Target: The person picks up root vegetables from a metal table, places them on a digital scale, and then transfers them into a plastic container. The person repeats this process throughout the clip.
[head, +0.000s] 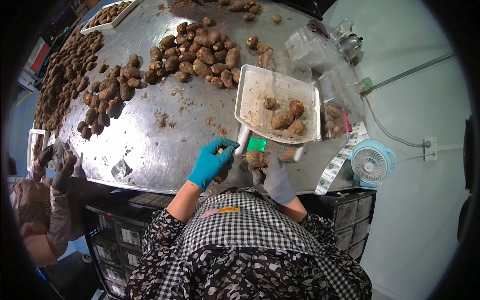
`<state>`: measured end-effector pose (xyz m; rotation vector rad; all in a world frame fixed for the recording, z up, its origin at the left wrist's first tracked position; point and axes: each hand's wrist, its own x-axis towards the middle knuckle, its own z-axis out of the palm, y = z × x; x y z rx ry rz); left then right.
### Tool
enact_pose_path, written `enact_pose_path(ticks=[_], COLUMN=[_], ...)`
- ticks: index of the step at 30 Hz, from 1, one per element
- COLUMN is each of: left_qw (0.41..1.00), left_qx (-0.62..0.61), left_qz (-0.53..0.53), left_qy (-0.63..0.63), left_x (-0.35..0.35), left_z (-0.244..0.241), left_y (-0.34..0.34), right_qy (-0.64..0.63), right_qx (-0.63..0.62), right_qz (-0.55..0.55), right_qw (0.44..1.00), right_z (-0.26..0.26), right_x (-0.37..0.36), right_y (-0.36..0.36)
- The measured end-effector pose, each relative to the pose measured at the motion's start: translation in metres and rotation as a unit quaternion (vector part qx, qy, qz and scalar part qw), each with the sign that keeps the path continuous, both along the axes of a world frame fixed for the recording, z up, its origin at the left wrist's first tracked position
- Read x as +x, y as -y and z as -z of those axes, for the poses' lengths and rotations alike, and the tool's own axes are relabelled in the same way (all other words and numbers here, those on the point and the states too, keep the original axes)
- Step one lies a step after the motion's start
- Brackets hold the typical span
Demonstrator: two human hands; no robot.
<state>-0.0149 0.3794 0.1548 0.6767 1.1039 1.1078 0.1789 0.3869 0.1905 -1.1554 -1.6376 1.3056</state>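
Observation:
My right hand (276, 179), in a grey knit glove, grips a small brown taro corm (256, 159) just in front of the digital scale (243, 139). Beside it my left hand (213, 161), in a teal glove, is closed around another taro (222, 175), mostly hidden by the fingers. On the scale sits a white tray (243, 90). An open clear plastic clamshell box (296, 84) lies in the tray. Several taros (282, 119) rest in the box. The scale's green display (257, 144) is lit.
Loose taros (204, 56) are heaped farther back on the metal table (150, 157), with more piles at left. Stacked clear boxes (307, 47), a filled box (335, 122), a label strip (333, 165) and a blue fan (371, 162) line the right. A co-worker's gloved hands (62, 170) are at far left.

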Motion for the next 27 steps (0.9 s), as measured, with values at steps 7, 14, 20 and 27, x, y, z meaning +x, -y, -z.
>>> enact_pose_path(ticks=[7,14,20,27], left_qw=[0.947,0.968,0.975,0.910], left_qx=[0.091,0.084,-0.030,-0.014], left_qz=[0.100,0.024,-0.039,-0.131], left_qy=[-0.290,-0.235,0.216,0.393], left_x=[0.015,0.016,-0.001,0.010], left_z=[-0.028,-0.016,-0.007,0.007], left_y=[0.001,0.000,-0.012,-0.010], right_qy=[0.070,0.138,0.194,0.216], right_qx=[-0.006,0.177,0.292,0.181], right_qz=[0.070,0.042,0.160,-0.027], right_qw=[0.995,0.974,0.923,0.959], right_z=[0.016,-0.024,-0.044,-0.035], right_x=[-0.001,-0.007,0.013,-0.001], right_y=[-0.007,-0.010,-0.083,-0.057])
